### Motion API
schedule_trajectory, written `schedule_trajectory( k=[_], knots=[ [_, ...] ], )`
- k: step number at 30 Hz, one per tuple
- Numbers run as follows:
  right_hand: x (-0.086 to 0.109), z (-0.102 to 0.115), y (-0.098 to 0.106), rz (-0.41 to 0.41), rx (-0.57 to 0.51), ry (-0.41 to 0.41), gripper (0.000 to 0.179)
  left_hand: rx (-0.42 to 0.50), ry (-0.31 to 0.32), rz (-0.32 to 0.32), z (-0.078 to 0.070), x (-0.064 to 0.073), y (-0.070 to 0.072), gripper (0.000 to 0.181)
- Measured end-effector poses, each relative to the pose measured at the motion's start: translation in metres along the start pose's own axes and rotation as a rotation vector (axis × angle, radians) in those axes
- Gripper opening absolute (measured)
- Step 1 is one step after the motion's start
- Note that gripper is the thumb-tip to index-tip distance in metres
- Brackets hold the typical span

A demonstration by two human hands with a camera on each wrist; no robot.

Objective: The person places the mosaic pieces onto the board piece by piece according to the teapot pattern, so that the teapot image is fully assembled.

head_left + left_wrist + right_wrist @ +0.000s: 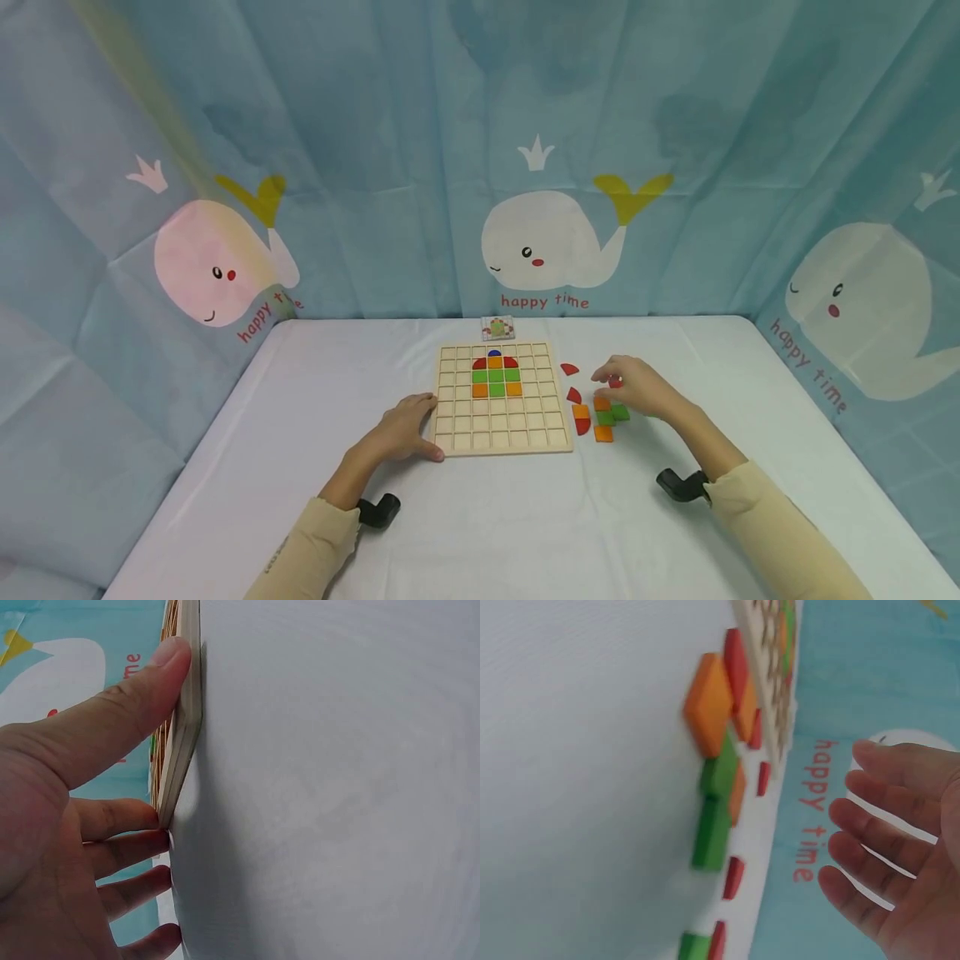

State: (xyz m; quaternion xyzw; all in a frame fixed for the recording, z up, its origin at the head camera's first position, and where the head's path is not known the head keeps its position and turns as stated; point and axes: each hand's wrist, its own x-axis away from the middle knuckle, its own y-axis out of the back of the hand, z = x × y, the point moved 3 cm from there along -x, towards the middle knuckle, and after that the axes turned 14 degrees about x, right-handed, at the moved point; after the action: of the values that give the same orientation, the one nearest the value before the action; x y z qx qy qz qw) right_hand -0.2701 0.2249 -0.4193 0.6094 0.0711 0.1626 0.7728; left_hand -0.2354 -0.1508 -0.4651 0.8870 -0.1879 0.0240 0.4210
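Observation:
A wooden grid board [498, 425] lies on the table. Set in its cells are a blue half-round piece [494, 353], red quarter-round pieces and orange and green squares, stacked in a small figure. My left hand [406, 428] touches the board's near left corner, thumb on the front edge and fingers along the left side. Right of the board lie loose pieces: green squares [620, 412], orange squares [603, 433] and red quarter-rounds [569, 369]. Over these hovers my right hand [636, 387], its fingers loosely bent; in the right wrist view nothing is between them. It partly covers some pieces in the head view.
A small picture card [498, 327] lies behind the board, near the table's far edge. White cloth covers the table [510, 525]. Blue curtains [360, 250] printed with whales stand behind it and at both sides.

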Motion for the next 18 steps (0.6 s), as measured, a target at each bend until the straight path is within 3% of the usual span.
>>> schedule_trajectory(
  k=[10, 18],
  knots=[
    [0.012, -0.019, -0.015, 0.072, 0.028, -0.01, 0.021, 0.001, 0.001, -0.004, 0.001, -0.001, 0.0, 0.099],
    [0.016, -0.027, -0.025, 0.1, 0.06, 0.007, 0.026, 0.002, -0.007, 0.001, 0.002, -0.001, -0.001, 0.098]
  ],
)
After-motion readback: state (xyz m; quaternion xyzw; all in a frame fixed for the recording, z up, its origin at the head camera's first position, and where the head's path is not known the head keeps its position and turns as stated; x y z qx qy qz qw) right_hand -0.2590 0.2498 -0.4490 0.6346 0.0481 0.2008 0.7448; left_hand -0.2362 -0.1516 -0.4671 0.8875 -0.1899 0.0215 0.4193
